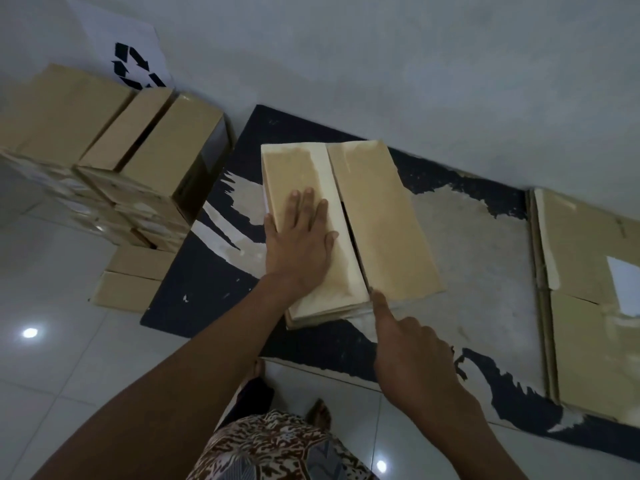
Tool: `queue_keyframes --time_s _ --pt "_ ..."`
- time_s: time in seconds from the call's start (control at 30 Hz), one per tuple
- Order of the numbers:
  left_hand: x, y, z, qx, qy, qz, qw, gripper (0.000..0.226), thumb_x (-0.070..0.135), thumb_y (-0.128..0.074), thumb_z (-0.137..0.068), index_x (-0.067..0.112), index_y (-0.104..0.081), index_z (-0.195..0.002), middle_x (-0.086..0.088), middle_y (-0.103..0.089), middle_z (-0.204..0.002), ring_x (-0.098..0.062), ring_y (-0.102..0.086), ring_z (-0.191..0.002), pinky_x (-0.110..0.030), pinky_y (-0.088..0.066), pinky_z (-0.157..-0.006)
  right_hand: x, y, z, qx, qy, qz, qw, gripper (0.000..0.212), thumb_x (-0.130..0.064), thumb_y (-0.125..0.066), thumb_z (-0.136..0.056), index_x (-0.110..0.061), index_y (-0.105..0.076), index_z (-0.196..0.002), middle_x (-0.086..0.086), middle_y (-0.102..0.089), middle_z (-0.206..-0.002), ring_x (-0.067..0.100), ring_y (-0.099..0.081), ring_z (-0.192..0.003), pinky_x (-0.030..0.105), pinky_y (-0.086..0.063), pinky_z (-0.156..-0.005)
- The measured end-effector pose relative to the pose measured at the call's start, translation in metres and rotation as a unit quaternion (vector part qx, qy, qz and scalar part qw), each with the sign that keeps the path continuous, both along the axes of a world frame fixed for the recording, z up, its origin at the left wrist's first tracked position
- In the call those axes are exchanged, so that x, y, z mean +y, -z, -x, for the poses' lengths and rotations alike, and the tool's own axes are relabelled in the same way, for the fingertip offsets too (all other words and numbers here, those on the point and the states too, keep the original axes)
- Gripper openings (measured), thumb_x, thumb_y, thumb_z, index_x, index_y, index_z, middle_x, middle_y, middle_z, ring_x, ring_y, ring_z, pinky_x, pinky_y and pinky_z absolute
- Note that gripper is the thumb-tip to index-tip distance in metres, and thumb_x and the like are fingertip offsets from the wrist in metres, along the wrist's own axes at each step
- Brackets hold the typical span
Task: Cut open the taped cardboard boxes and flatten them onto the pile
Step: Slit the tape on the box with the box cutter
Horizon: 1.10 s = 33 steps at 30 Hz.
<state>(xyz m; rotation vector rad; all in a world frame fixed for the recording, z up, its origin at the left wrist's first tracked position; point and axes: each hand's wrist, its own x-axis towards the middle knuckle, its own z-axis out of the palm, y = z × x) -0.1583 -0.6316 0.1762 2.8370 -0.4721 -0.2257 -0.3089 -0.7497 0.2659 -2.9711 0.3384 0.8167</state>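
Pressing flat on one box (pixel 349 220) on the mat (pixel 467 244), the left hand (pixel 298 244) has its fingers straight. The right hand (pixel 412 355) grips a barely visible blade at the box's near seam, forefinger extended. Three boxes top the stack (pixel 114 133) at left; one flattened pile (pixel 588 289) lies right.

Pale grey wall (pixel 381 46) fills the upper frame; glossy white floor tiles (pixel 52 358) — reflecting two ceiling lights — occupy the lower left. A worn black mat (pixel 194 306) lies centre, a recycling sign (pixel 131 50) upper left.
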Motion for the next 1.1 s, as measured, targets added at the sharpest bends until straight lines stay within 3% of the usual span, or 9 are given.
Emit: queue_keyframes --time_s 0.2,0.37,0.43,0.5,0.6,0.7,0.77,0.93,1.1 --pt "0.001 0.001 0.000 -0.015 0.004 0.015 1.000 0.060 0.048 -0.021 -0.105 0.021 -0.011 -0.159 -0.003 0.006 -0.167 -0.023 0.011 -0.153 -0.061 -0.008 -0.120 0.008 0.007 0.009 -0.011 0.019 0.002 1.000 0.093 -0.012 -0.054 -0.096 -0.013 0.019 -0.154 0.010 -0.058 -0.117 0.023 -0.059 -0.102 0.033 -0.046 -0.080" --pt "0.005 -0.006 0.012 -0.079 -0.002 0.073 0.994 0.043 0.041 -0.038 -0.103 0.018 -0.054 -0.136 -0.006 -0.031 -0.160 -0.026 -0.014 -0.152 -0.061 -0.004 -0.119 0.008 0.024 0.020 -0.055 0.024 -0.035 0.998 0.094 -0.014 -0.053 -0.097 -0.014 0.023 -0.153 0.010 -0.059 -0.112 0.019 -0.056 -0.088 0.030 -0.043 -0.072" --pt "0.005 -0.011 0.019 -0.039 0.044 0.038 0.998 0.061 0.057 -0.038 -0.098 0.017 -0.044 -0.143 -0.011 -0.019 -0.164 -0.031 -0.006 -0.153 -0.066 -0.002 -0.118 -0.004 0.034 0.027 -0.111 0.038 -0.120 0.986 0.092 -0.012 -0.051 -0.097 -0.025 0.019 -0.155 0.002 -0.058 -0.094 0.011 -0.049 -0.073 0.025 -0.041 -0.065" --pt "0.006 -0.013 0.027 0.030 0.096 -0.018 0.995 0.106 0.088 -0.035 -0.078 0.015 -0.020 -0.153 -0.016 0.004 -0.165 -0.037 0.009 -0.152 -0.070 0.004 -0.114 -0.022 0.049 0.035 -0.174 0.065 -0.272 0.944 0.075 -0.012 -0.045 -0.101 -0.038 -0.001 -0.156 -0.008 -0.048 -0.066 0.005 -0.041 -0.054 0.024 -0.038 -0.051" --pt "0.009 -0.014 0.034 0.045 0.145 -0.099 0.983 0.139 0.101 -0.043 -0.054 0.015 -0.001 -0.155 -0.018 0.019 -0.163 -0.042 0.018 -0.149 -0.073 0.003 -0.113 -0.046 0.067 0.047 -0.229 0.143 -0.411 0.871 0.061 -0.024 -0.040 -0.104 -0.046 -0.013 -0.154 -0.002 -0.056 -0.071 0.011 -0.054 -0.058 0.039 -0.054 -0.057" --pt "0.011 -0.023 0.035 0.040 0.159 -0.104 0.981 0.123 0.089 -0.055 -0.065 0.017 -0.011 -0.155 -0.019 0.011 -0.164 -0.044 0.012 -0.149 -0.073 -0.001 -0.113 -0.058 0.064 0.054 -0.268 0.087 -0.375 0.883 0.048 -0.018 -0.045 -0.103 -0.028 -0.037 -0.150 -0.008 -0.061 -0.079 0.011 -0.060 -0.065 0.033 -0.055 -0.061" --pt "0.012 -0.027 0.036 0.053 0.167 -0.099 0.979 0.113 0.085 -0.054 -0.071 0.019 -0.017 -0.155 -0.019 0.007 -0.164 -0.044 0.012 -0.149 -0.073 0.001 -0.113 -0.065 0.059 0.053 -0.283 0.048 -0.322 0.902 0.043 -0.015 -0.046 -0.102 -0.030 -0.046 -0.143 -0.013 -0.061 -0.086 0.005 -0.059 -0.074 0.026 -0.051 -0.067" --pt "0.014 -0.032 0.036 0.070 0.185 -0.104 0.975 0.104 0.083 -0.048 -0.076 0.018 -0.024 -0.153 -0.019 0.004 -0.165 -0.045 0.012 -0.149 -0.074 0.001 -0.112 -0.070 0.051 0.049 -0.247 -0.002 -0.150 0.957 0.045 -0.044 -0.032 -0.101 -0.033 -0.050 -0.141 -0.002 -0.057 -0.090 0.014 -0.056 -0.078 0.036 -0.052 -0.067" --pt "0.012 -0.037 0.032 0.088 0.195 -0.104 0.971 0.093 0.076 -0.051 -0.081 0.018 -0.031 -0.151 -0.018 -0.002 -0.164 -0.045 0.008 -0.149 -0.075 -0.004 -0.112 -0.066 0.055 0.040 -0.296 -0.045 -0.075 0.951 0.029 -0.028 -0.057 -0.096 -0.025 -0.066 -0.124 0.006 -0.061 -0.080 0.021 -0.055 -0.066 0.033 -0.047 -0.057"
